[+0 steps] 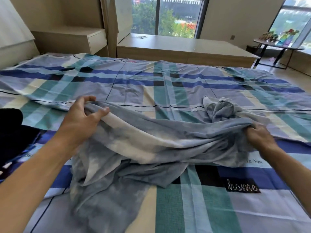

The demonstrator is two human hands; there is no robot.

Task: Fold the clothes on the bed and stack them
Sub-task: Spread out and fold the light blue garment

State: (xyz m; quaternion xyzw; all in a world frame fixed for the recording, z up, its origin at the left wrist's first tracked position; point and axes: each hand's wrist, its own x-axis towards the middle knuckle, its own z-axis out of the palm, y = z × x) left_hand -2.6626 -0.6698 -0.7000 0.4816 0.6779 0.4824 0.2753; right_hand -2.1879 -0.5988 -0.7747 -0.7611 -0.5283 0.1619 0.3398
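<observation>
Head: left grip (82, 118), right grip (259, 137) round garment (143, 138)

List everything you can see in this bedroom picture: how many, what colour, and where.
garment: one, blotchy blue-grey and white, crumpled mid-bed
bedsheet: one, blue, teal and cream checks, covering the bed
dark cloth: one, black, bed's left edge
low cabinet: one, pale wood, by the far window
windows: two, dark-framed, far wall and right corner
round table: one, dark legs, far right
small items: several, multicoloured, on the round table
left hand: one, pinching the garment's left end
right hand: one, gripping the garment's right end
</observation>
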